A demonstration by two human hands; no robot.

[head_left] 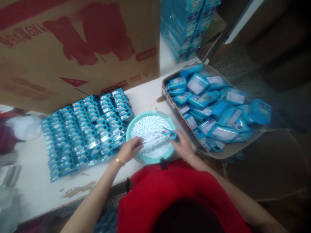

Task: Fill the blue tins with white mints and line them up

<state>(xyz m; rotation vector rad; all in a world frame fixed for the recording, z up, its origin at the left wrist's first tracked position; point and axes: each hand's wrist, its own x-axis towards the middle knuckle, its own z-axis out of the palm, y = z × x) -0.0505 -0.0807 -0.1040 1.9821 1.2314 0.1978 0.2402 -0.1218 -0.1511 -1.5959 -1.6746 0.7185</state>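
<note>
A round light-green basin (129, 129) full of small white pellets (152, 129) stands at the table's front edge, right before me. My right hand (183, 145) is closed on a small blue box (172, 134), tilted above the basin's right side. Over the left rim reaches my left hand (131, 149), its fingers drawn together close to the pellets. Whatever lies between those fingertips is too small or blurred to make out. Left of the basin, rows of similar blue boxes (85, 136) stand packed side by side, each with a dark round spot.
An open carton (170, 98) heaped with loose blue boxes (213, 106) sits at the right. A large brown carton (80, 48) walls off the back of the white table (31, 194). Blue boxes are stacked tall (184, 29) at the back right. A clear plastic bag (25, 126) lies far left.
</note>
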